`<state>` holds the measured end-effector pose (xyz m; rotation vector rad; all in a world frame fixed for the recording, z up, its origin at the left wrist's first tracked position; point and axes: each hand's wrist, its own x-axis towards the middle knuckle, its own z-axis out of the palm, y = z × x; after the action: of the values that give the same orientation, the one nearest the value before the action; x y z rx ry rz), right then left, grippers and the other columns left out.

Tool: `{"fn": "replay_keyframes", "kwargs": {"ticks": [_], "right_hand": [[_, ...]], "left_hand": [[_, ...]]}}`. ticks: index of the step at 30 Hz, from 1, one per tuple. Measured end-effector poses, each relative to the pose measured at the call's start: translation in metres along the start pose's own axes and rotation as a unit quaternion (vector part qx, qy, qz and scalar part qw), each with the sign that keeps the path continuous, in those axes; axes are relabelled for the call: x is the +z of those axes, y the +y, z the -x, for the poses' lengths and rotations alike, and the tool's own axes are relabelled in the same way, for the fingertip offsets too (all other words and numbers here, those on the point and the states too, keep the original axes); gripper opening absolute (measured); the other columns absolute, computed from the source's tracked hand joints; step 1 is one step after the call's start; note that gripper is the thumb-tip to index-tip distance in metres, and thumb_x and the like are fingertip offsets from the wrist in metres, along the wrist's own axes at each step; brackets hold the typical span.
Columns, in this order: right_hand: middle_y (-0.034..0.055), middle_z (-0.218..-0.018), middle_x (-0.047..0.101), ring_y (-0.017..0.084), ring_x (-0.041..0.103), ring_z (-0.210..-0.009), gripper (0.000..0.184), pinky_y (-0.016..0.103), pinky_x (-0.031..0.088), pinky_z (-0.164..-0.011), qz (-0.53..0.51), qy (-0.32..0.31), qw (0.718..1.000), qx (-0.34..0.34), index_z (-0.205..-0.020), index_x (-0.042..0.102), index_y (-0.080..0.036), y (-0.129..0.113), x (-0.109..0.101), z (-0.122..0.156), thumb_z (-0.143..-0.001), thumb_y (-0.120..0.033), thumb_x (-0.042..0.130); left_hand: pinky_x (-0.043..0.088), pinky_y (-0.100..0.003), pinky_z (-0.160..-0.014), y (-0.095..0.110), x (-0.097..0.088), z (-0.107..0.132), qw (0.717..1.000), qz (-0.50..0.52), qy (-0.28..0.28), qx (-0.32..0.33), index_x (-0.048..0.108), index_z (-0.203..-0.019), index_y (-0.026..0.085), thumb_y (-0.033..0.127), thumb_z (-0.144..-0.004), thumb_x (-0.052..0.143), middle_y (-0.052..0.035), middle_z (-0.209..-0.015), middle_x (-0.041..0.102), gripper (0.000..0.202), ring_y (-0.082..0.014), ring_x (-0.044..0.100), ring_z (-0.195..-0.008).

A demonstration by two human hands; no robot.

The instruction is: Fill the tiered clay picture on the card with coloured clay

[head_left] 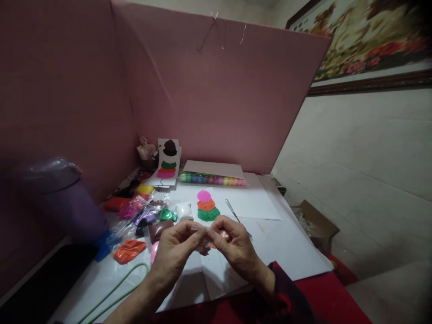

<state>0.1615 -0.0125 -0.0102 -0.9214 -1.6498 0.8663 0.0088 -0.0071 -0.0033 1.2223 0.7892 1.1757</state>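
left hand: pinched tight on clay packet
right hand: pinched same packet
risk: tugged both ways, could have torn, spilled

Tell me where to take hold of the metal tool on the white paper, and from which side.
Best at its far, free end, pinching from above: the metal tool lies flat on the paper, slanting away leftward, and its near part is partly hidden by the right hand.
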Motion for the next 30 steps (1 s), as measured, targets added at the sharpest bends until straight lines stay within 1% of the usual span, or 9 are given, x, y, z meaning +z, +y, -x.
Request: {"fn": "replay_keyframes", "kwargs": {"ticks": [2,5,9,15,19,22,25,28,30], "right_hand": [[-0.0036,-0.06,0.046,0.009,0.038,-0.051,0.021,0.022,0.031,-0.047,-0.005,0.011,1.0,-0.003,-0.07,0.051,-0.017,0.0,-0.001,-0.001,-0.084,-0.032,0.055],[-0.0043,-0.059,0.043,0.009,0.035,-0.051,0.022,0.022,0.03,-0.048,-0.001,0.021,1.0,-0.003,-0.068,0.051,-0.017,0.0,-0.003,-0.001,-0.083,-0.032,0.056],[-0.0037,-0.062,0.044,0.009,0.038,-0.053,0.021,0.021,0.031,-0.048,0.004,0.013,1.0,0.015,-0.072,0.053,-0.017,0.0,-0.001,0.0,-0.083,-0.034,0.057],[-0.0028,-0.058,0.05,0.009,0.044,-0.05,0.022,0.021,0.035,-0.047,0.002,0.031,0.999,0.019,-0.069,0.055,-0.016,0.004,0.004,0.001,-0.082,-0.034,0.059],[-0.0034,-0.057,0.048,0.008,0.041,-0.049,0.021,0.02,0.035,-0.046,-0.012,0.034,0.999,0.015,-0.067,0.054,-0.016,0.004,0.004,0.0,-0.081,-0.031,0.06],[-0.0049,-0.057,0.043,0.008,0.035,-0.049,0.017,0.02,0.031,-0.045,-0.033,0.035,0.999,0.018,-0.069,0.055,-0.017,0.003,0.003,-0.001,-0.08,-0.029,0.06],[-0.0061,-0.056,0.04,0.007,0.031,-0.047,0.015,0.019,0.027,-0.043,-0.057,0.028,0.998,0.026,-0.072,0.055,-0.017,0.003,0.002,-0.001,-0.079,-0.028,0.06],[-0.0071,-0.054,0.038,0.006,0.031,-0.045,0.015,0.018,0.028,-0.042,-0.077,0.025,0.996,0.029,-0.073,0.053,-0.017,0.003,0.002,-0.002,-0.08,-0.029,0.06],[-0.0076,-0.053,0.037,0.006,0.031,-0.044,0.015,0.018,0.029,-0.042,-0.082,0.026,0.996,0.031,-0.074,0.053,-0.017,0.003,0.001,-0.002,-0.08,-0.03,0.06]], "left_hand": [[0.048,-0.024,-0.059,0.001,-0.001,-0.001,1.0,0.004,0.012,-0.008,0.066,-0.076,0.013,0.029,-0.075,0.067,-0.0031,-0.064,0.067,0.015,-0.0135,0.06,-0.058],[0.046,-0.021,-0.058,0.003,-0.003,0.0,1.0,0.0,0.026,-0.01,0.066,-0.074,0.014,0.028,-0.075,0.068,-0.0016,-0.064,0.066,0.015,-0.0114,0.058,-0.059],[0.044,-0.019,-0.056,0.005,-0.003,0.002,0.999,0.009,0.043,-0.008,0.065,-0.071,0.015,0.028,-0.073,0.069,0.001,-0.059,0.062,0.014,-0.0097,0.055,-0.056],[0.042,-0.019,-0.053,0.001,0.001,0.001,0.999,0.008,0.027,0.017,0.063,-0.066,0.013,0.028,-0.071,0.07,0.0009,-0.056,0.058,0.017,-0.0092,0.05,-0.052],[0.043,-0.02,-0.054,-0.002,0.003,0.001,0.999,0.01,0.024,0.02,0.064,-0.072,0.014,0.028,-0.074,0.068,0.001,-0.059,0.059,0.015,-0.0096,0.052,-0.054],[0.044,-0.02,-0.055,-0.002,0.001,0.0,0.999,0.011,0.025,0.025,0.064,-0.075,0.014,0.027,-0.075,0.067,0.0012,-0.061,0.06,0.013,-0.0098,0.054,-0.055],[0.045,-0.02,-0.056,-0.001,-0.004,0.0,0.998,0.009,0.046,0.033,0.064,-0.077,0.014,0.027,-0.076,0.067,0.0005,-0.064,0.062,0.013,-0.0103,0.056,-0.057],[0.047,-0.021,-0.059,-0.002,-0.009,-0.001,0.996,0.024,0.07,0.045,0.064,-0.08,0.015,0.027,-0.077,0.066,-0.0002,-0.067,0.065,0.012,-0.0111,0.057,-0.059],[0.048,-0.022,-0.059,-0.002,-0.01,-0.002,0.995,0.032,0.074,0.051,0.064,-0.081,0.015,0.027,-0.077,0.066,-0.0007,-0.068,0.065,0.012,-0.0116,0.058,-0.059]]}}
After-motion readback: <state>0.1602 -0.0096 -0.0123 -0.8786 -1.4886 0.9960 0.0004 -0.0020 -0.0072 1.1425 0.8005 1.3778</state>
